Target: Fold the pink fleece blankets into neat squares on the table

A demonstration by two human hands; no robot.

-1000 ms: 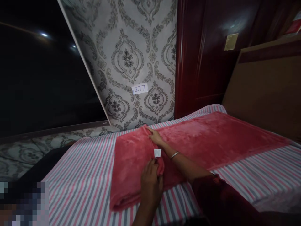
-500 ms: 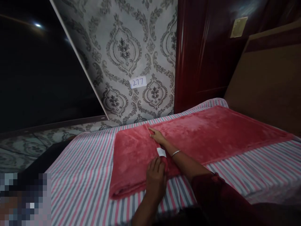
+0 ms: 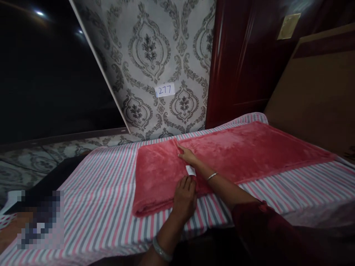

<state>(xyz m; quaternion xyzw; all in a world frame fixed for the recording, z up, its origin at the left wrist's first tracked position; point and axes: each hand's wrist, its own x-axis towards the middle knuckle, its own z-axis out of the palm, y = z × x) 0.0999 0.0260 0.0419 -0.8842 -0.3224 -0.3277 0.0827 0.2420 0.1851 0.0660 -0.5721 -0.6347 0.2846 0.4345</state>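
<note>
Folding of a red blanket being worked at with both hands

The red blanket [image 3: 155, 166] is lying lengthwise on a striped cloth [image 3: 108, 188], running along the far edge from the middle toward the right end. A thicker, layered part is forming its left portion, and a flat length is extending to the right. The step in hand seems to be the turning of the layers onto that length; an even grip at both ends of the fold seems to be called for next, lest the layers be skewed.

Near the front edge, the fold is being held by the left hand [image 3: 184, 195], its fingers curled over just beside a white label [image 3: 190, 170]. Nearer the far edge, the right hand [image 3: 188, 156] is being rested with fingers slightly parted on the fold; whether fabric is being pinched cannot be told.

Whatever is carrying the striped cloth is being hidden by it. Beyond the far edge, a patterned wall [image 3: 149, 77] is being marked by a slip reading 277 [image 3: 165, 89], flanked by a dark screen [image 3: 50, 74] and a dark red panel [image 3: 235, 66]. Past the right end, a brown board [image 3: 318, 85] is being leaned.
</note>
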